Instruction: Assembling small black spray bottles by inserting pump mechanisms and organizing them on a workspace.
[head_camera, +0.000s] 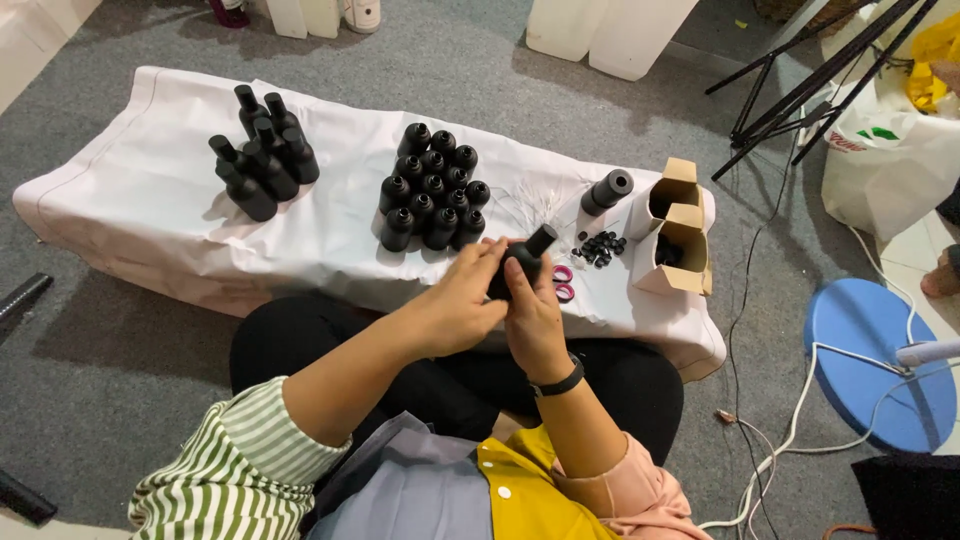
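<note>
We see both hands closed on one matte black bottle (520, 262): the left hand (462, 300) hides its lower body, the right hand (535, 318) wraps its side, only the capped neck showing. Beyond the grip, round black bottles (432, 187) cluster on the white-clothed desk (150, 190).

Black bottles (433, 186) on white cloth (150, 190); grey floor (110, 350); tan boxes (672, 240); green-and-white striped sleeve (235, 465); blue round base (875, 362).
</note>
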